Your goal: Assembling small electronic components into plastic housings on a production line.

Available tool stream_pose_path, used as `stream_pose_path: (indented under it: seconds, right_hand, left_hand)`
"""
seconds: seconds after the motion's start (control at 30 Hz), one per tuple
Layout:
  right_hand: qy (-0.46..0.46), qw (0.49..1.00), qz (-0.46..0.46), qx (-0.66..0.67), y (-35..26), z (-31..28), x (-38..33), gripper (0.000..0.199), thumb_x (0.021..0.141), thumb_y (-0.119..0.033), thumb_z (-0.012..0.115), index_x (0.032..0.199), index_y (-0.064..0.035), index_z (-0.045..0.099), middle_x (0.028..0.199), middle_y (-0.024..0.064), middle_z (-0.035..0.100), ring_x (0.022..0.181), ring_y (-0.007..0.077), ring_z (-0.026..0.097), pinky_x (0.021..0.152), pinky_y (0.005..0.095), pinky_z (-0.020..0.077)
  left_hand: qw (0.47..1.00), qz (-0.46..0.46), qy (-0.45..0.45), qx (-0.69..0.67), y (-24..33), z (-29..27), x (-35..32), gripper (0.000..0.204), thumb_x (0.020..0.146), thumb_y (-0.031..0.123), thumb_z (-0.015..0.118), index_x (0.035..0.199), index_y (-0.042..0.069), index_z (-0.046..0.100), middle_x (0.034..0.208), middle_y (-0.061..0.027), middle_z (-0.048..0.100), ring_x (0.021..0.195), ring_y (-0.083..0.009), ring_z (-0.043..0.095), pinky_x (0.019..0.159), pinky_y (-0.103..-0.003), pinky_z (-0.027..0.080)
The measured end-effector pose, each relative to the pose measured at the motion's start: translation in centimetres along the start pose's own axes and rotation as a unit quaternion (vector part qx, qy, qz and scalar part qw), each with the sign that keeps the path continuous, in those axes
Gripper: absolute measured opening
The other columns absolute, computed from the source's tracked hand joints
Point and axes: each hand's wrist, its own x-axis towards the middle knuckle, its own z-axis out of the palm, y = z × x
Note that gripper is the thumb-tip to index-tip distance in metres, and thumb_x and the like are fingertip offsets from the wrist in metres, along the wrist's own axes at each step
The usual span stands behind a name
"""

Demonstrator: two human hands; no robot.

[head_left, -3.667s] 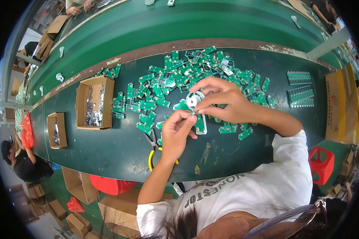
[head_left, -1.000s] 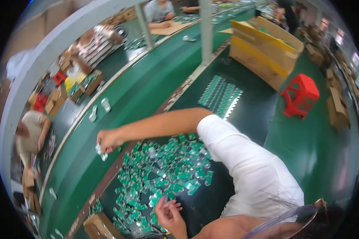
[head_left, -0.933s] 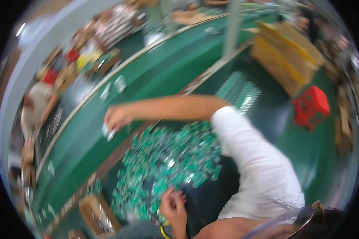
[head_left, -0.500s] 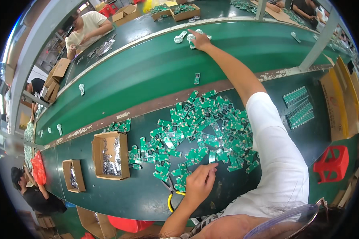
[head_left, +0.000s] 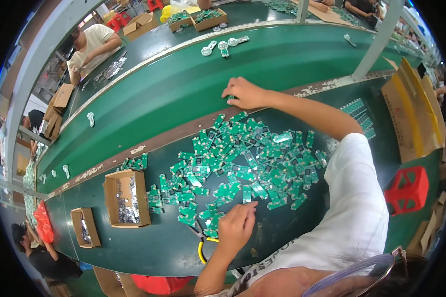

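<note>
My right hand (head_left: 246, 94) reaches over the green belt (head_left: 168, 94), fingers curled down onto a small green circuit board (head_left: 230, 98), mostly hidden under them. My left hand (head_left: 236, 227) rests at the near edge of a spread pile of circuit boards (head_left: 252, 153). Its fingers are bent together, with the tips at the lower end of one narrow board (head_left: 247, 193). Just left of that hand lie pliers with yellow handles (head_left: 201, 251). Farther off on the belt sit three white parts with round heads, the middle one (head_left: 223, 48) bearing a green piece.
Cardboard boxes of small silvery pieces (head_left: 146, 198) (head_left: 98, 232) stand on the left of the table. Board panels (head_left: 359, 116) and a tall carton (head_left: 406, 119) are at the right, near a red stool (head_left: 409, 190). A metal post (head_left: 376, 44) rises beyond the belt's near edge. Co-workers sit across.
My right hand has drawn back from the white parts toward me, onto the single board on the belt. The left hand keeps its place by the pile. The whole view has shifted slightly.
</note>
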Motion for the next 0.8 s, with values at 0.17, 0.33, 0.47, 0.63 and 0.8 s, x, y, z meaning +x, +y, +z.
stream_pose_path:
  seconds: [0.17, 0.33, 0.47, 0.63, 0.8]
  right_hand:
    - [-0.004, 0.899, 0.219, 0.379, 0.3, -0.5, 0.7, 0.023, 0.084, -0.008, 0.061, 0.106, -0.0037, 0.061, 0.082, 0.0054, 0.060, 0.059, 0.0092, 0.057, 0.053, 0.0250, 0.0472]
    - [-0.082, 0.900, 0.166, 0.394, -6.6, -2.2, -1.4, 0.022, 0.082, -0.013, 0.065, 0.102, -0.0022, 0.064, 0.072, 0.0036, 0.061, 0.068, 0.0101, 0.060, 0.054, 0.0266, 0.0456]
    - [0.038, 0.983, 0.082, 0.162, -7.7, -3.3, -0.6, 0.027, 0.083, -0.031, 0.062, 0.088, -0.0056, 0.067, 0.076, 0.0097, 0.064, 0.073, 0.0279, 0.053, 0.079, 0.0409, 0.0421]
    - [0.108, 0.957, 0.255, -0.089, 2.9, 0.0, 6.9, 0.046, 0.086, -0.032, 0.057, 0.127, -0.0145, 0.044, 0.115, 0.0192, 0.052, 0.102, 0.0393, 0.050, 0.083, 0.0473, 0.0453]
    - [0.019, 0.917, 0.369, -0.153, 9.3, 3.9, 12.5, 0.063, 0.088, -0.040, 0.053, 0.142, -0.0252, 0.027, 0.148, 0.0202, 0.018, 0.113, 0.0419, 0.046, 0.096, 0.0471, 0.0374]
  left_hand:
    - [0.999, 0.040, -0.013, 0.022, -0.3, 0.2, 0.0, 0.018, 0.078, -0.001, 0.061, 0.094, 0.005, 0.065, 0.074, -0.0071, 0.062, 0.060, -0.0227, 0.062, 0.051, -0.032, 0.049]
    - [0.997, 0.062, -0.026, 0.036, -0.6, 0.3, 0.1, 0.020, 0.078, 0.001, 0.061, 0.097, 0.006, 0.065, 0.074, -0.0065, 0.061, 0.058, -0.0224, 0.061, 0.051, -0.032, 0.049]
    - [0.995, 0.078, -0.031, 0.054, -0.8, 0.1, -0.1, 0.021, 0.078, 0.001, 0.061, 0.098, 0.006, 0.065, 0.073, -0.0064, 0.061, 0.059, -0.0220, 0.061, 0.050, -0.032, 0.049]
    - [0.994, 0.082, -0.061, 0.028, -0.8, 0.3, -0.3, 0.024, 0.077, 0.002, 0.061, 0.100, 0.007, 0.064, 0.076, -0.0057, 0.060, 0.058, -0.0222, 0.060, 0.051, -0.033, 0.049]
    - [0.987, 0.116, -0.083, 0.074, -0.3, -0.1, 0.0, 0.028, 0.075, 0.003, 0.062, 0.103, 0.008, 0.064, 0.072, -0.0043, 0.055, 0.061, -0.0199, 0.059, 0.052, -0.033, 0.049]
